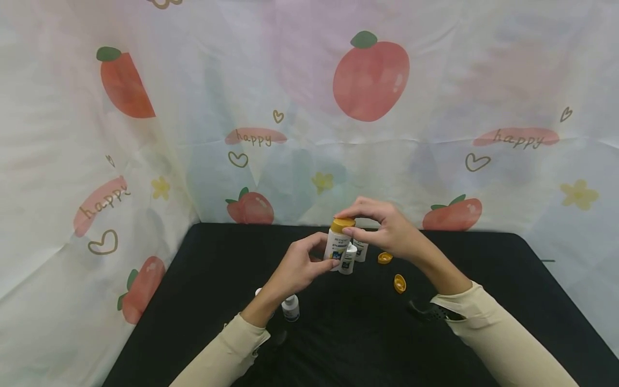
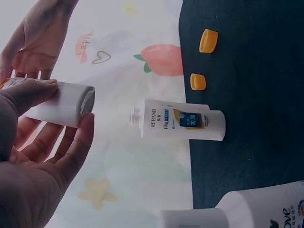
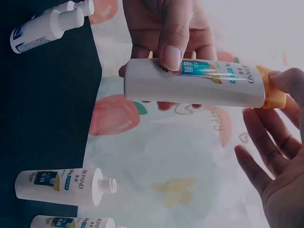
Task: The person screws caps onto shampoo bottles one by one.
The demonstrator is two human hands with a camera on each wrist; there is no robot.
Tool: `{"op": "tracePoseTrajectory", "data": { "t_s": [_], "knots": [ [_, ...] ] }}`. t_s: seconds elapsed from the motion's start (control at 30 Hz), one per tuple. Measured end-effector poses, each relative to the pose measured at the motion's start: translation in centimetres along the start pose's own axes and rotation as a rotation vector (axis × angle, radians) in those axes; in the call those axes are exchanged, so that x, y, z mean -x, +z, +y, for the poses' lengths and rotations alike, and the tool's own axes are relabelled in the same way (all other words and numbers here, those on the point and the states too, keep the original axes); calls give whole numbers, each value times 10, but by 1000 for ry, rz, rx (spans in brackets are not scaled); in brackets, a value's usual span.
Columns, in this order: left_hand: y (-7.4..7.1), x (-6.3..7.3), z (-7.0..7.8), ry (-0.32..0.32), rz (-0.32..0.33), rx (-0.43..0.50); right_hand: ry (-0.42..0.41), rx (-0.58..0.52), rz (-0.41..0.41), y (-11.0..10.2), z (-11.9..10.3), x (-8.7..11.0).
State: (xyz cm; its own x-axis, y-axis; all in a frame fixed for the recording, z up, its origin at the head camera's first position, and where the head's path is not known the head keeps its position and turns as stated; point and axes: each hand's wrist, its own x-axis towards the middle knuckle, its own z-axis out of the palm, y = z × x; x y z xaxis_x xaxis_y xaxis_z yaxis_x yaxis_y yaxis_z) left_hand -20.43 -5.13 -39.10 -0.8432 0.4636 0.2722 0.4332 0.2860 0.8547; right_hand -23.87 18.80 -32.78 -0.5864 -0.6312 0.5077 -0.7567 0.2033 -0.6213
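Observation:
A white REPAND shampoo bottle (image 1: 337,245) with a yellow-orange cap (image 1: 343,224) is held up above the black table. My left hand (image 1: 297,265) grips its body, thumb across the label in the right wrist view. On the cap, my right hand (image 1: 389,230) pinches with thumb and fingers, the cap sitting on the bottle's end (image 3: 271,90). Just behind the held bottle, two similar white bottles stand upright without caps, one in front (image 1: 347,260) and one farther back (image 1: 360,250). Their bare necks show in the right wrist view, the nearer bottle (image 3: 59,187) complete.
Two loose yellow-orange caps, one farther (image 1: 384,258) and one nearer (image 1: 399,284), lie on the black table (image 1: 358,344) right of the bottles. White-capped bottles (image 1: 290,308) stand by my left forearm, one marked Dove (image 2: 266,209). A printed cloth (image 1: 300,80) hangs behind.

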Motion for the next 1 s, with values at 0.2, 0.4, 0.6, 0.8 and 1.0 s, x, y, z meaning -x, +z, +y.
{"op": "tracePoseTrajectory", "data": {
  "t_s": [0.2, 0.4, 0.6, 0.8, 1.0],
  "knots": [
    [2, 1, -3, 9, 5, 1, -32, 30, 12, 4, -13, -2],
    [2, 1, -4, -10, 3, -21, -32, 60, 22, 5, -32, -5],
    [1, 0, -4, -22, 8, -6, -24, 61, 16, 3, -13, -1],
    [-1, 0, -3, -22, 12, -4, -48, 9, -20, -2, -2, 2],
    [-2, 0, -2, -32, 9, -5, -53, -1, -30, -4, 1, 3]
  ]
}}
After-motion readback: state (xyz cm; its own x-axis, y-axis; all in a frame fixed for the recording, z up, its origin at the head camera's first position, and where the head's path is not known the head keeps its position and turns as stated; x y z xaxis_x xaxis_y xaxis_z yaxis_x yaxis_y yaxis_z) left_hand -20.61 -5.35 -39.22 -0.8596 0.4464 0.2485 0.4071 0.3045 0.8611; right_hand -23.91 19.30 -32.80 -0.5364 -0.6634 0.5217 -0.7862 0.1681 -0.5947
